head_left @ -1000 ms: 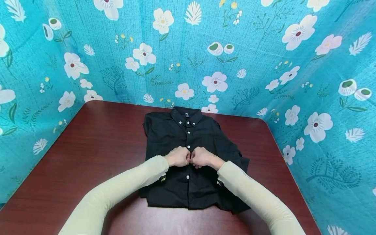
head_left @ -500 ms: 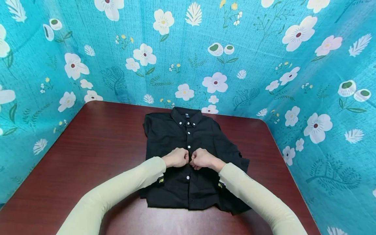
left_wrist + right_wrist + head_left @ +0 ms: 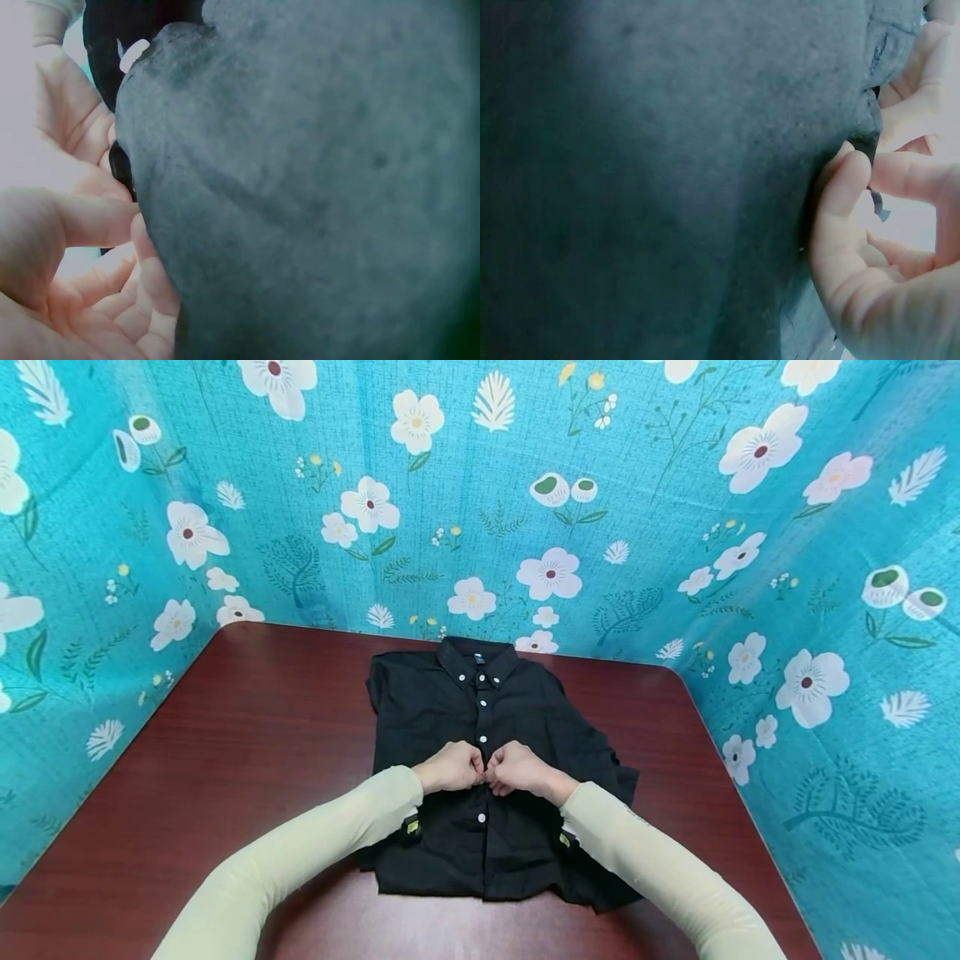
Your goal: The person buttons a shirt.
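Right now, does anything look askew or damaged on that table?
The black shirt lies uneven: in the head view its right side flares outward, while its left side runs fairly straight. No spill or tear shows.

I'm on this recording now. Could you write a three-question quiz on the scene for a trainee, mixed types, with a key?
1. Multiple choice: In the head view, which part of the black shirt lies nearest the flowered curtain?
A) hem
B) collar
C) lowest visible white button

2. True or false: The left hand and right hand are both on the collar.

3. Short answer: Which way, relative to each other, do the two hands sit on the shirt: side by side or one above the other?

Key:
1. B.
2. False; both are lower, at the shirt's buttoned front.
3. Side by side.
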Tool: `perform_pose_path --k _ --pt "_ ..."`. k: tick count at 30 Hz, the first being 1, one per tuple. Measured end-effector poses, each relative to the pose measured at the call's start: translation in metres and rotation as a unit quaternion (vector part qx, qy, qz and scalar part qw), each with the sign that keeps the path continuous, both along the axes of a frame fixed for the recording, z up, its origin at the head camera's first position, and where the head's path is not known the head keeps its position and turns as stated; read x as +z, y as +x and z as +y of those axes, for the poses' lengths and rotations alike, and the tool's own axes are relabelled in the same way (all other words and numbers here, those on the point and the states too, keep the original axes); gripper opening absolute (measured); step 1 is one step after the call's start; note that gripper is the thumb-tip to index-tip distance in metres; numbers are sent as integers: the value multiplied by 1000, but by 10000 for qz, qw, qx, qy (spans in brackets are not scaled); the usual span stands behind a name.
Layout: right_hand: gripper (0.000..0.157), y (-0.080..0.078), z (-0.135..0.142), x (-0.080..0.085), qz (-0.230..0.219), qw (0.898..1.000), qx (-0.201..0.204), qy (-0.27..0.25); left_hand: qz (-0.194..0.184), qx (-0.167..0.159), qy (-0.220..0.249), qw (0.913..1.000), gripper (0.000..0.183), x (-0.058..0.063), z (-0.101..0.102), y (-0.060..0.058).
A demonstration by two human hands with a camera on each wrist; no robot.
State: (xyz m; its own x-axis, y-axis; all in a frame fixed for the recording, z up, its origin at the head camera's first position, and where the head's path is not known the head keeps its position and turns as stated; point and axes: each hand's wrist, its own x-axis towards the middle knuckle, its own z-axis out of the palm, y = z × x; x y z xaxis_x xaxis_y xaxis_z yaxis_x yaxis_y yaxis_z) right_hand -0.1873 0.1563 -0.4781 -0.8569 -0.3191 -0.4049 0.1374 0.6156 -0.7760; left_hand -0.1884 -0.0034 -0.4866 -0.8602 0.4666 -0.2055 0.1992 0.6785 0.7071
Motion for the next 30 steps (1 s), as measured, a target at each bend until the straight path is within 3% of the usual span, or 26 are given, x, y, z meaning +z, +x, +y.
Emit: perform_pose_path --k 5,9,15,22,30 --pt "8 2 -1 0 81 9999 122 82 -351 383 449 9976 10 0 -1 0" --pt "8 3 0 -1 -5 9998 152 -108 -420 552 569 9960 15 0 -2 1" --pt "11 2 5 -4 -186 9987 244 -417 -429 522 631 9957 9 2 -4 0" --pt "11 -1 7 -4 -720 9944 106 -767 -484 362 642 9961 10 -4 -6 -5" --pt "9 -3 9 -3 -917 9922 349 -768 -790 229 956 9920 9 -4 -7 -9"
